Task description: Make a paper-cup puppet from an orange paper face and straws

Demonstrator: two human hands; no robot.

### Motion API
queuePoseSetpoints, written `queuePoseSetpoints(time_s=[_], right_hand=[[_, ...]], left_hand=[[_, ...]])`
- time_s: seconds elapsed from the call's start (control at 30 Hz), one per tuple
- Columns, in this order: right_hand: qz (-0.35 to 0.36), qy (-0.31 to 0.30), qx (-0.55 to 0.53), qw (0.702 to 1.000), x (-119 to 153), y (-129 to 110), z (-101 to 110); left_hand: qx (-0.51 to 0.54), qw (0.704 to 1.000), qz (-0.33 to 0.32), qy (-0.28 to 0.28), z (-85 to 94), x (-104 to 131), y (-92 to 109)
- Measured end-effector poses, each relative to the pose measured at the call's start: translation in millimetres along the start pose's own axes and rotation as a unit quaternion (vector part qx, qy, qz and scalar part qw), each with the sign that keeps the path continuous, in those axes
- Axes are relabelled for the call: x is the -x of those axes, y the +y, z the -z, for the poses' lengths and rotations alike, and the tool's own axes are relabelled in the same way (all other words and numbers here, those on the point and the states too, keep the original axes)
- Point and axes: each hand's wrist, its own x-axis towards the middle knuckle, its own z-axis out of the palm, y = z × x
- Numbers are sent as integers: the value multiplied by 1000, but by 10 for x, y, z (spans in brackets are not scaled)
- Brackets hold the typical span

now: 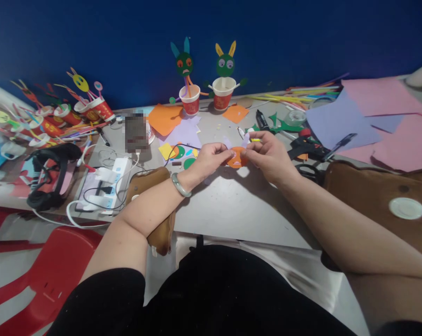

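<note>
An orange paper disc [237, 158] with small pale pieces on its face is held above the table between both hands. Two light purple paper ears stand up from its top; one ear [245, 140] shows beside the right fingers. My left hand [215, 158] pinches the disc's left edge, a bangle on that wrist. At the upper right edge, my right hand [266, 156] is closed with thumb and fingers on the disc. Behind stand two paper cups, a left cup [190, 100] and a right cup [222, 95], each topped by a green paper head with ears.
Left of the hands lie a power strip [116, 184], cables, a headset [53, 177] and several decorated cups. Right are a black glue gun [308, 147], scissors [307, 172], a marker [262, 120], coloured paper [343, 121] and a brown cushion [371, 196]. A red chair [53, 266] stands lower left.
</note>
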Motion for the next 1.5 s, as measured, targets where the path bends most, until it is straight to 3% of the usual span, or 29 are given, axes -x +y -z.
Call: queuePoseSetpoints(time_s=[0.4,0.7,1.3,1.4,1.5], right_hand=[[16,19,1,1000,4,13,-3],[8,64,20,998,-14,22,-14],[22,20,21,999,11,-15,-39],[36,38,19,998,-17,27,-13],[44,50,10,998,-24,46,2]], left_hand=[[37,999,6,-17,-20,-12,3],[11,1000,-5,16,-4,-33,-27],[-1,1000,-11,-5,0,-26,-32],[38,999,-5,22,14,-65,-29],[84,992,1,89,77,-158,-12]])
